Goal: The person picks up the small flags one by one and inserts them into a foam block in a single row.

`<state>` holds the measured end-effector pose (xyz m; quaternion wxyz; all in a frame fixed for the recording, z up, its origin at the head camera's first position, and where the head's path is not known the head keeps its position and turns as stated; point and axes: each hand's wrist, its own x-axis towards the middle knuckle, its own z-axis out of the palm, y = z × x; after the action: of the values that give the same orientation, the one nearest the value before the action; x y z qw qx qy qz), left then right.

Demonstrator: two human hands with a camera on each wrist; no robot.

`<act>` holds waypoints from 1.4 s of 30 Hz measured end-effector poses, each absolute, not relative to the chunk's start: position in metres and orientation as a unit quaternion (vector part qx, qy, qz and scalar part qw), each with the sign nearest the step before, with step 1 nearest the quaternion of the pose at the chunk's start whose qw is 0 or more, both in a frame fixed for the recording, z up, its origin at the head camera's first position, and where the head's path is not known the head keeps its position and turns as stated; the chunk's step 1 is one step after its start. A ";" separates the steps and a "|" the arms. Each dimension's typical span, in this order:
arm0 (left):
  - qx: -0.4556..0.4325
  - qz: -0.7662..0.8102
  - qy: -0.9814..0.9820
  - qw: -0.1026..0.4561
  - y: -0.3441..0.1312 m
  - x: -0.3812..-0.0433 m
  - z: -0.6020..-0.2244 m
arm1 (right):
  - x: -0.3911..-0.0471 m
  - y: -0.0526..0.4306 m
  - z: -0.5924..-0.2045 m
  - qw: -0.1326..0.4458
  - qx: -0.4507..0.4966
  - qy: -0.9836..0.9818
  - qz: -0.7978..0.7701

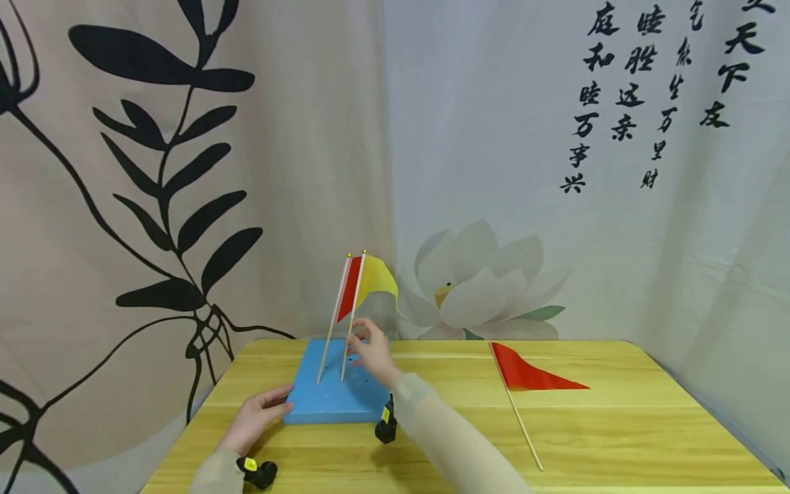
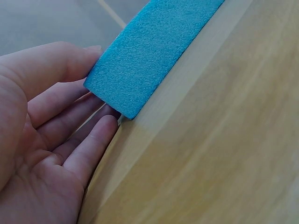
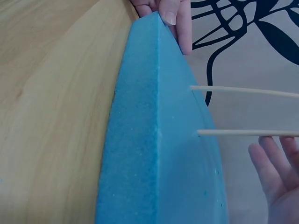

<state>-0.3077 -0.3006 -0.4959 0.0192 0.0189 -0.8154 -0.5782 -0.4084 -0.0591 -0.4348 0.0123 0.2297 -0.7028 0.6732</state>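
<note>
A blue foam block (image 1: 339,401) lies on the table with two small flags standing in it, leaning slightly. The left one is a red flag (image 1: 350,288), partly hidden behind the stick of a yellow flag (image 1: 376,278). My right hand (image 1: 373,353) pinches the yellow flag's stick (image 3: 243,133) partway up, while some of its fingers (image 3: 268,168) spread out beside the stick. Against the block's front left corner rests my left hand (image 1: 259,415). Its fairly straight fingers and thumb (image 2: 70,60) touch the block's side and edge.
Another red flag (image 1: 533,374) on a wooden stick lies at the right of the wooden table (image 1: 457,405). Several small holes (image 1: 350,359) show in the block's top. A printed curtain (image 1: 321,171) hangs behind the table.
</note>
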 end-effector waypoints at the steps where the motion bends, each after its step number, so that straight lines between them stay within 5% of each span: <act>1: 0.019 -0.578 -0.816 0.019 -0.300 -0.308 -0.496 | -0.409 -0.058 -0.435 0.011 0.230 -0.703 0.672; 16: 0.015 -0.572 -0.820 0.008 -0.297 -0.309 -0.495 | -0.405 -0.025 -0.434 -0.015 0.241 -0.671 0.701; 30: 0.023 -0.573 -0.819 0.009 -0.304 -0.307 -0.495 | -0.421 0.088 -0.441 0.053 0.141 -0.689 0.709; 42: 0.020 -0.572 -0.820 0.006 -0.303 -0.309 -0.496 | -0.393 0.207 -0.451 0.023 0.054 -0.741 0.669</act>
<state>-0.3088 -0.3027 -0.4965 0.0058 0.0202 -0.8200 -0.5720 -0.3930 0.2073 -0.4509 0.0231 0.0542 -0.7413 0.6686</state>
